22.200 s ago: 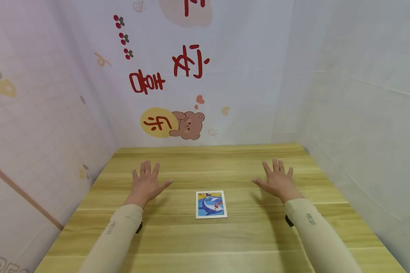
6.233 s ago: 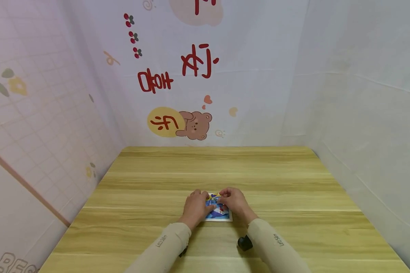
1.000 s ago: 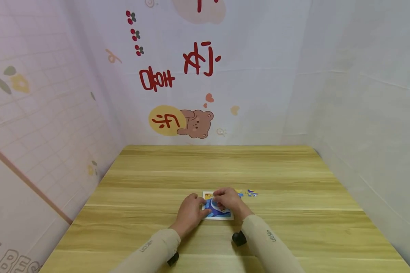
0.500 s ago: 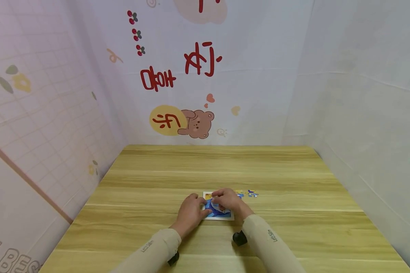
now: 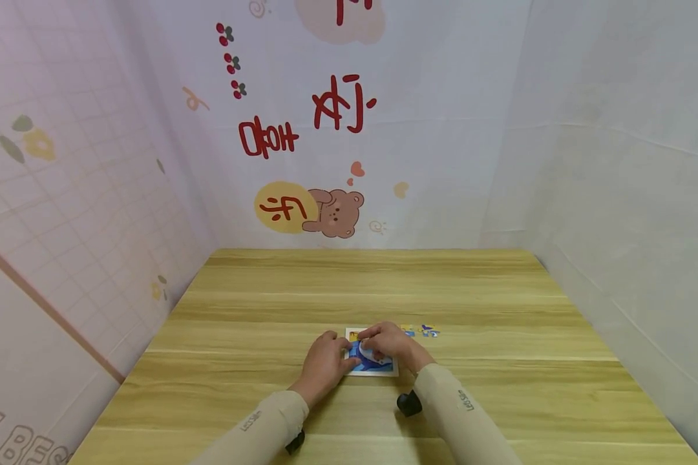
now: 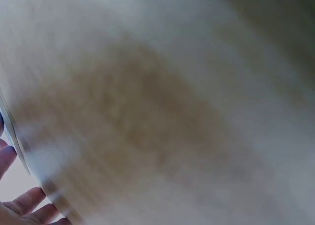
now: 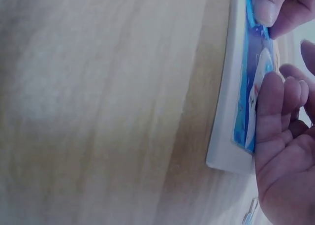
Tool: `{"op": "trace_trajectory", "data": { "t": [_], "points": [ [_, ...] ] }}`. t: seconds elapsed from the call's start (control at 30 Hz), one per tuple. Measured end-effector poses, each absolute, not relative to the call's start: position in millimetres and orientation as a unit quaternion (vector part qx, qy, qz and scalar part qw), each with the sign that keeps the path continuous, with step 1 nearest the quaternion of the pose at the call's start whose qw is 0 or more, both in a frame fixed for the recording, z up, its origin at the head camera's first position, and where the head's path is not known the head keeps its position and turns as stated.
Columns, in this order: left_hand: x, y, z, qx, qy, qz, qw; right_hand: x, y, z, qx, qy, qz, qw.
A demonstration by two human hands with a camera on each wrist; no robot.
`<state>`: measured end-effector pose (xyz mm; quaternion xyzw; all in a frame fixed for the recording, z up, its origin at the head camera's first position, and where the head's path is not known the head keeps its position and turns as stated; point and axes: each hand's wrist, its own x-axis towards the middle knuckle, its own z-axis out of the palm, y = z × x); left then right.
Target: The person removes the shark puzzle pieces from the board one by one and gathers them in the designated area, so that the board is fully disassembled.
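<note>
A small jigsaw puzzle (image 5: 379,370) with a blue sea-animal picture and a white frame lies flat on the table. My left hand (image 5: 321,360) rests at its left edge, thumb on the picture; the right wrist view shows that thumb (image 7: 266,11) pressing the blue part. Over the puzzle's upper right bends my right hand (image 5: 390,342), index fingertip touching the picture near its top. Its outer fingers are curled in the right wrist view (image 7: 275,102). Whether it pinches a piece is hidden. Several loose puzzle pieces (image 5: 428,330) lie just right of that hand.
The wooden table (image 5: 256,303) runs back to a white printed cloth (image 5: 442,161), with cloth walls left and right. Both forearms wear pale sleeves (image 5: 462,413), with dark wrist devices (image 5: 408,403) beneath. The left wrist view shows mostly blurred tabletop (image 6: 147,102).
Earlier both hands lay apart from a whole puzzle; now several pieces lie loose on the right. Over the last second my right index finger has straightened slightly; my left hand has stayed put.
</note>
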<state>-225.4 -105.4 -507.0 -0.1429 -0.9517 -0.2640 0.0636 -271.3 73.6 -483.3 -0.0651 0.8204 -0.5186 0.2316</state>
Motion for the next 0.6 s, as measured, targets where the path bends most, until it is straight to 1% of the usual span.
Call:
{"op": "trace_trajectory", "data": {
  "t": [0.3,0.4,0.6],
  "points": [
    [-224.7,-105.3,-507.0,-0.145,-0.951,-0.264,0.065,-271.0,71.9,-486.0,-0.042,0.816,-0.534,0.217],
    [-224.7,-105.2,-506.6,-0.145,-0.951,-0.264,0.066,-271.8,72.8,-484.8,-0.041,0.808,-0.542,0.226],
    [-224.8,-105.9,-505.9,-0.143,-0.949,-0.273,0.063,-275.0,74.9,-482.0,-0.052,0.782,-0.563,0.261]
  ]
}}
